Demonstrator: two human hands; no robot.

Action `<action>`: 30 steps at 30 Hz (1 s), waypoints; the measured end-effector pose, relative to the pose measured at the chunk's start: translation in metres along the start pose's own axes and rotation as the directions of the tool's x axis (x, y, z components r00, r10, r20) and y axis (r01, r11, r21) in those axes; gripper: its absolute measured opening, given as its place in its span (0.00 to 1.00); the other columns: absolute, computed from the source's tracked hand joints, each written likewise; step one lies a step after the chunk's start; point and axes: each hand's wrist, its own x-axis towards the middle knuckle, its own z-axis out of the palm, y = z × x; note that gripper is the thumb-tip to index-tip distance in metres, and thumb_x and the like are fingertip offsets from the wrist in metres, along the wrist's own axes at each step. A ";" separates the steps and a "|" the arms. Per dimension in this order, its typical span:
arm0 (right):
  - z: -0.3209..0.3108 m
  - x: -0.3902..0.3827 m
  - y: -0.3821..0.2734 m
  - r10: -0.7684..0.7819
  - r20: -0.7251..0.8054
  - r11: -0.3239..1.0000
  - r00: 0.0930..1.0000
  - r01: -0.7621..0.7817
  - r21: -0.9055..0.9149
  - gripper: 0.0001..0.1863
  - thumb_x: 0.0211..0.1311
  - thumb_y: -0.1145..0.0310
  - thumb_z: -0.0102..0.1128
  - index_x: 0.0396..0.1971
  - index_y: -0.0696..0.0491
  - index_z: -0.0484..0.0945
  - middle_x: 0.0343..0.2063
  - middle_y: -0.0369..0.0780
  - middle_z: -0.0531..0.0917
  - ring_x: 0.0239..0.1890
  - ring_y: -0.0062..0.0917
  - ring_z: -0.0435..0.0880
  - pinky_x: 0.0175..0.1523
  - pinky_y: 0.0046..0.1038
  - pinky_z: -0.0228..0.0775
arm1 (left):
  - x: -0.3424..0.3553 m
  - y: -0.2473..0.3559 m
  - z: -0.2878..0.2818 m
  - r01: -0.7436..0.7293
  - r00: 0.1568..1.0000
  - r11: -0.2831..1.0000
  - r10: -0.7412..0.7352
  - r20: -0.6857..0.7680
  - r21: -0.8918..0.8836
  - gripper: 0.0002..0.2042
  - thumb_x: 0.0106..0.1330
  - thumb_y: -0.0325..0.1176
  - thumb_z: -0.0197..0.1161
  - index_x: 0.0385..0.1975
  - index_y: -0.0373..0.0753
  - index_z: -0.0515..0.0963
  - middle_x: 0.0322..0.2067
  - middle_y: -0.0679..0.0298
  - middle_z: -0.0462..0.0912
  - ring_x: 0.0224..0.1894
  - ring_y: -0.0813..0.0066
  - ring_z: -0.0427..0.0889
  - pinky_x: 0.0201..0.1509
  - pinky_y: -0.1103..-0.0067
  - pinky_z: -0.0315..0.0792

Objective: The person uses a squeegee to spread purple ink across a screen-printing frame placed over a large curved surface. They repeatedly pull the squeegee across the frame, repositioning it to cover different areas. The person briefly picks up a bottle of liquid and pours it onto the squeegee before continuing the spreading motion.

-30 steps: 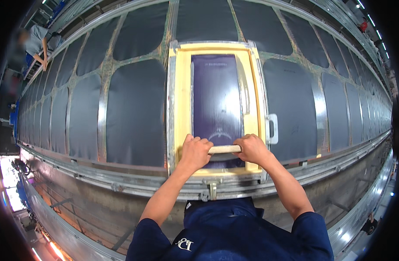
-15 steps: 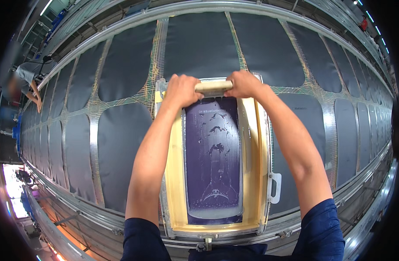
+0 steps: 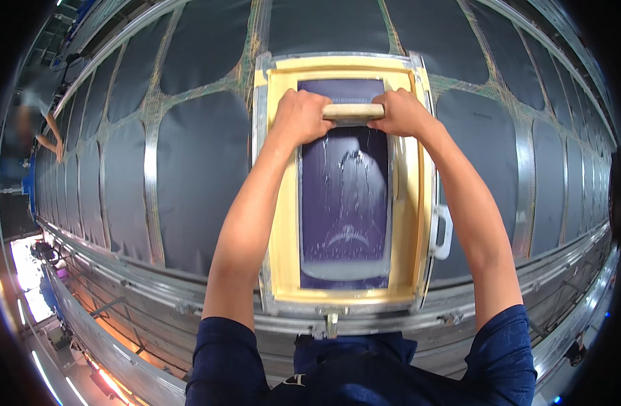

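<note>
Both of my hands grip a squeegee with a pale, wooden-looking handle point(image 3: 353, 111), one at each end. My left hand point(image 3: 302, 116) is closed round its left end and my right hand point(image 3: 401, 114) round its right end. The squeegee lies across the far part of a screen-printing frame point(image 3: 283, 260) with yellow inner borders and metal edges. Its blade is mostly hidden under the handle and fingers. Nearer me, the purple screen window point(image 3: 344, 186) carries wet streaks, a pale arched mark and a whitish band at its near end.
Under and around the frame, dark grey panels point(image 3: 202, 183) lie in rows on a long table with mesh-like strips between them. A white handle point(image 3: 442, 233) sticks out from the frame's right side. Metal rails point(image 3: 188, 298) run along the near edge. Another person's arm point(image 3: 53, 135) reaches over the table at far left.
The squeegee and both hands have come toward me across the screen, baring the window's far end. The whole view has shifted, so the frame sits higher in the picture.
</note>
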 end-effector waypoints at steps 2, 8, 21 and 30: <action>0.024 -0.048 -0.014 -0.031 -0.045 0.999 0.999 0.030 -0.026 0.13 0.50 0.61 0.77 0.34 0.51 0.89 0.28 0.48 0.88 0.35 0.48 0.88 0.46 0.43 0.81 | -0.049 0.020 0.012 -0.026 1.000 0.999 0.026 -0.005 -0.038 0.09 0.52 0.41 0.76 0.30 0.47 0.88 0.27 0.62 0.87 0.34 0.58 0.86 0.46 0.64 0.72; 0.097 -0.207 -0.083 0.012 -0.012 1.000 1.000 -0.012 0.016 0.10 0.47 0.65 0.75 0.31 0.49 0.86 0.24 0.45 0.87 0.32 0.43 0.88 0.43 0.41 0.82 | -0.219 0.100 0.031 -0.024 0.997 0.999 0.022 0.069 0.037 0.09 0.49 0.36 0.76 0.31 0.48 0.86 0.31 0.65 0.86 0.36 0.64 0.85 0.48 0.66 0.70; 0.097 -0.263 0.006 0.650 -0.526 0.753 0.548 -0.554 0.355 0.17 0.71 0.57 0.63 0.50 0.53 0.82 0.46 0.50 0.86 0.48 0.47 0.84 0.54 0.43 0.74 | -0.313 0.147 0.039 -0.062 0.997 0.988 0.055 0.057 0.140 0.18 0.45 0.34 0.77 0.39 0.44 0.84 0.41 0.68 0.84 0.47 0.67 0.81 0.56 0.66 0.68; 0.077 -0.261 0.004 0.723 -0.416 0.670 0.552 -0.412 0.618 0.15 0.75 0.59 0.59 0.37 0.58 0.80 0.25 0.35 0.77 0.28 0.20 0.71 0.35 0.31 0.66 | -0.324 0.139 0.034 0.027 0.994 0.999 -0.029 -0.102 -0.023 0.13 0.46 0.29 0.70 0.34 0.45 0.82 0.34 0.72 0.82 0.40 0.71 0.79 0.52 0.71 0.67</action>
